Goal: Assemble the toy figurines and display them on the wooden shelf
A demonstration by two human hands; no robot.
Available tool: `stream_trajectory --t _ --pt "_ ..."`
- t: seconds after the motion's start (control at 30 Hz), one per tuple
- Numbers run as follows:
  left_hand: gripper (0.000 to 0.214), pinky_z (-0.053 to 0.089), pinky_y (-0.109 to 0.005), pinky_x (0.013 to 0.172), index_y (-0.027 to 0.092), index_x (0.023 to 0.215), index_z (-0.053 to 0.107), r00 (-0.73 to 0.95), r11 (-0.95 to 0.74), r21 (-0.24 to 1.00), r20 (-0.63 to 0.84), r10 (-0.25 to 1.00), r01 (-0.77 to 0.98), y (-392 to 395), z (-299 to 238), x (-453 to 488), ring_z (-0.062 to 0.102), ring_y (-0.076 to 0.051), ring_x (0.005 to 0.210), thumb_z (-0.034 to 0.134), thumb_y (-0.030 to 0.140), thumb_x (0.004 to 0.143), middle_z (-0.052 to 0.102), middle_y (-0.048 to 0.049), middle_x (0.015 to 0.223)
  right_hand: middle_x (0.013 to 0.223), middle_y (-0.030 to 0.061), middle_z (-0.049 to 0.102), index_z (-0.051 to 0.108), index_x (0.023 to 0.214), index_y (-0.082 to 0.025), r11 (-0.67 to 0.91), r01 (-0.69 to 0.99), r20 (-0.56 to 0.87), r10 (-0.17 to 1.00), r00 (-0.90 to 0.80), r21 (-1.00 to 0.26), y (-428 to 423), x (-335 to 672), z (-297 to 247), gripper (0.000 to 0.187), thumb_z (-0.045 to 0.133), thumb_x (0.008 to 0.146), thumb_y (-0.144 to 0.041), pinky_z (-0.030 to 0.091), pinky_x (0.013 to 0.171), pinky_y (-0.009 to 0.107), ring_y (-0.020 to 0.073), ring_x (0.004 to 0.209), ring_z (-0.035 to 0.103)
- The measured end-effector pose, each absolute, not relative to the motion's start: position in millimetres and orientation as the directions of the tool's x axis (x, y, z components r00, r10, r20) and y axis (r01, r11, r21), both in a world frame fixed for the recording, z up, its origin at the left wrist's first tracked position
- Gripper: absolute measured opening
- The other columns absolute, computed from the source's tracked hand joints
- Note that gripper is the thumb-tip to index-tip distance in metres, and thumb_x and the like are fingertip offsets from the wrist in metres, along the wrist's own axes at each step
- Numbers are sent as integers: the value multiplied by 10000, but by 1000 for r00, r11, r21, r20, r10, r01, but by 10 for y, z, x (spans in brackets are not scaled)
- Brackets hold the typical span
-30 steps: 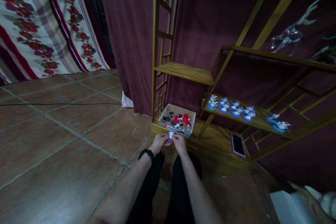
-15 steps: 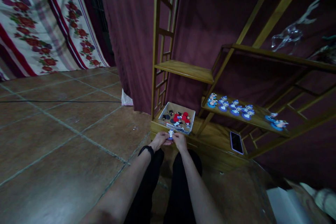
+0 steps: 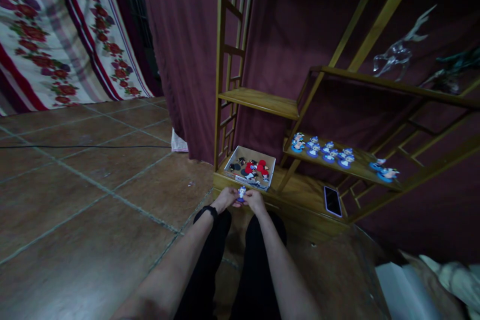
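Between my two hands I hold a small white and purple figurine (image 3: 242,192) upright on its purple base. My left hand (image 3: 227,199) grips it from the left, and my right hand (image 3: 255,201) pinches it from the right. Just beyond them stands an open cardboard box (image 3: 234,152) on the bottom of the wooden shelf unit. Several figurines (image 3: 250,169) with red and black bases lie jumbled inside it. Up and to the right, several purple-based figurines (image 3: 330,152) stand in groups on a shelf board, with blue-based figurines (image 3: 387,174) at its right end.
A phone (image 3: 332,201) lies on the lower board (image 3: 303,192). Clear glass-like deer (image 3: 397,55) stands on the upper shelf. A bare-topped small shelf (image 3: 262,101) juts out above the box. At lower right is a pale box (image 3: 403,290). A thin cable (image 3: 86,147) crosses the tiled floor.
The view has turned slightly to the right, so the shelf and its figurines sit further left. Both hands keep hold of the figurine, which shows a little more of itself now.
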State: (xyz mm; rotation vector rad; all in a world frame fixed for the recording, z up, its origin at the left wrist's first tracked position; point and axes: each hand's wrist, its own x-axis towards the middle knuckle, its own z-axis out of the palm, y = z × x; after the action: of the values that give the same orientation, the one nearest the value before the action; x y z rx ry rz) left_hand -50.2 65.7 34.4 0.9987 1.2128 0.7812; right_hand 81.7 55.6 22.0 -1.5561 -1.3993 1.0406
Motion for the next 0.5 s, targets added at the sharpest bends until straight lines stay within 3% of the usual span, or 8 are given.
stream_trajectory --t 0.33,0.5 --pt "207 499 -209 486 108 709 535 171 368 926 -349 921 -89 587 486 -520 629 -151 510 717 138 616 630 -32 532 640 5 674 645 662 -169 -56 340 -22 994 104 -939 488 772 297 107 626 635 -270 520 564 267 173 598 638" --pt "153 511 -209 497 100 703 554 182 380 910 -351 919 -164 565 514 -535 628 -142 498 693 122 644 640 -42 546 626 -5 666 651 649 -181 -4 398 37 995 96 -918 472 768 356 113 584 664 -270 498 596 255 160 613 624"
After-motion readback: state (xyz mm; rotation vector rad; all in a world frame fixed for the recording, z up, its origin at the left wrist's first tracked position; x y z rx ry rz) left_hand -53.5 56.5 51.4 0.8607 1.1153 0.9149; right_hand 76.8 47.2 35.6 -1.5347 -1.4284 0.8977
